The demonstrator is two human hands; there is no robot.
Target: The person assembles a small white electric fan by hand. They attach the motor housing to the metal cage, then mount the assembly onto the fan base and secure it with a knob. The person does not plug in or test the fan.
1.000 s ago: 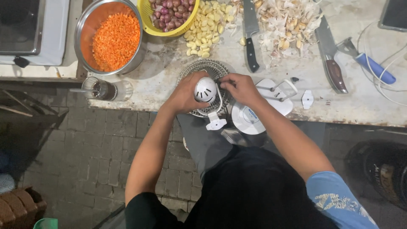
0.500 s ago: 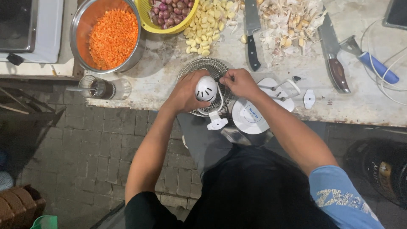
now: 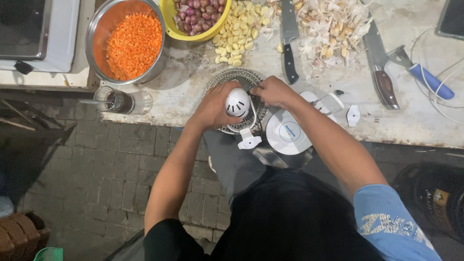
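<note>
Head view: left hand (image 3: 212, 108), right hand (image 3: 273, 92) grip white motor unit (image 3: 238, 102).

White motor unit (image 3: 238, 102) (domed), upright on wire basket (image 3: 251, 82)

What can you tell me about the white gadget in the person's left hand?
The white gadget is a small rounded body of glossy plastic with dark vent slots on top. It stands over a round wire rack at the counter's near edge. The left hand grips its side; the right hand rests beside it on the rack. A white cord loops from it down to a white plug hanging off the edge.
</note>
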